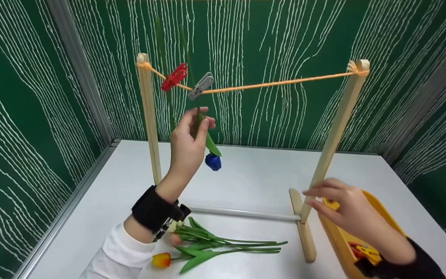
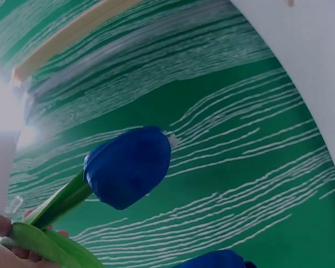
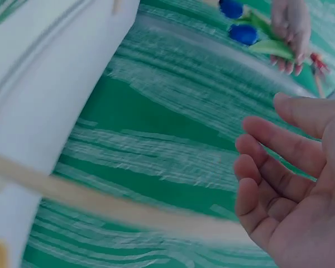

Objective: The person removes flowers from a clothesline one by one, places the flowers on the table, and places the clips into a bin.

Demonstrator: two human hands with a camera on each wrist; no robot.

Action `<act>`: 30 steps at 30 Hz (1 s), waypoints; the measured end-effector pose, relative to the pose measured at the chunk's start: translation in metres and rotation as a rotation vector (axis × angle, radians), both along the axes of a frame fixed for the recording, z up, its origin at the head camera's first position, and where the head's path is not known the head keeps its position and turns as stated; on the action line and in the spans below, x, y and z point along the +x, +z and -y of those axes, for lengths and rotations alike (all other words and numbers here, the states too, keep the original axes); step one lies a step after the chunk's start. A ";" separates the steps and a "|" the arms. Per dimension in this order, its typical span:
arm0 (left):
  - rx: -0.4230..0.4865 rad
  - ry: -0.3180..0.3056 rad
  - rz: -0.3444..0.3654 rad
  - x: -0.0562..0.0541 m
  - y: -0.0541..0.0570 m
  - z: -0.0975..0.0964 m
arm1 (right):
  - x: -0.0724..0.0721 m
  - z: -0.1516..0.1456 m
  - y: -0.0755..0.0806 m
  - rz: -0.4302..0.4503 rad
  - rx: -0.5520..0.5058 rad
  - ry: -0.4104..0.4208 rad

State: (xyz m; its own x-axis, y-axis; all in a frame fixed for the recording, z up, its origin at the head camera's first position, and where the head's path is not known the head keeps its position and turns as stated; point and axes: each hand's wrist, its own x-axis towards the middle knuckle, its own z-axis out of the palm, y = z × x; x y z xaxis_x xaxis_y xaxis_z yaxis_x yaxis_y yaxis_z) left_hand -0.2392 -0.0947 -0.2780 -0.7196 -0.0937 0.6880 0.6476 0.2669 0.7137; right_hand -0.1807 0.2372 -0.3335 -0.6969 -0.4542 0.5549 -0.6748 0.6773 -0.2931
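My left hand [image 1: 190,135] pinches the stem of an artificial blue tulip [image 1: 213,161], which hangs head down. A grey clothespin [image 1: 200,86] clips its stem to the orange string [image 1: 269,84]. To the left, a red clothespin [image 1: 174,77] grips another green stem [image 1: 170,106] on the same string. The left wrist view has the blue tulip [image 2: 131,166] close up, with part of a second blue tulip [image 2: 215,260] at the bottom edge. My right hand [image 1: 347,203] is in the air by the right post, fingers loosely bent and holding nothing.
Wooden posts [image 1: 333,143] carry the string, with a pale bar [image 1: 242,212] low between them. Several tulips [image 1: 223,244] lie in front, one a red-yellow tulip [image 1: 161,260]. At right, a yellow tray [image 1: 335,240] contains clothespins [image 1: 364,252]. Green walls stand around the white table [image 1: 261,186].
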 end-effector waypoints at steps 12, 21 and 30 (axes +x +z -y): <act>0.028 0.001 0.018 0.000 -0.002 0.005 | -0.031 0.099 0.106 -0.267 -0.060 0.392; 0.009 0.012 0.040 0.003 -0.003 0.007 | -0.060 0.160 0.156 -0.378 -0.064 0.295; 0.002 -0.006 0.027 0.003 -0.006 0.008 | -0.074 0.188 0.177 0.044 0.029 0.115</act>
